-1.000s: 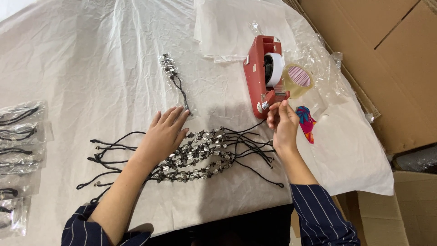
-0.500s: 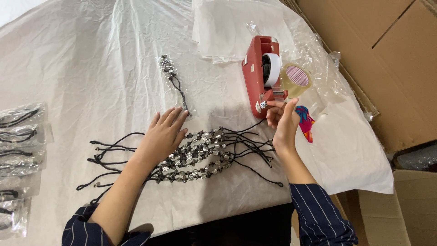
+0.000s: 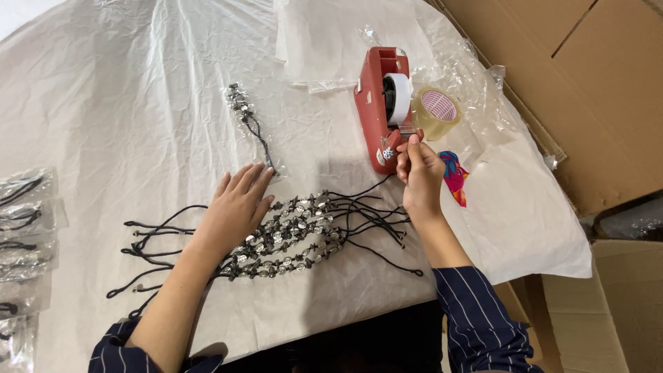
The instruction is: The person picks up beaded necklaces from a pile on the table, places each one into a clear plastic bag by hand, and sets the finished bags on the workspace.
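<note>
My left hand (image 3: 238, 204) lies flat, fingers apart, on a pile of black cord bracelets with silver beads (image 3: 290, 235) spread on white paper. My right hand (image 3: 416, 168) is raised at the front end of a red tape dispenser (image 3: 378, 103), its fingertips pinched on the tape end by the cutter. A white tape roll (image 3: 397, 97) sits in the dispenser. One bracelet in a clear bag (image 3: 247, 119) lies beyond my left hand.
A loose roll of clear tape (image 3: 436, 112) stands right of the dispenser, with a colourful small item (image 3: 454, 176) near it. Bagged bracelets (image 3: 24, 207) line the left edge. Clear bags (image 3: 331, 34) lie at the back. Cardboard boxes (image 3: 587, 90) stand to the right.
My right hand has closed its fingertips on the tape end at the dispenser's cutter and lifted slightly. My left hand stays on the bracelets.
</note>
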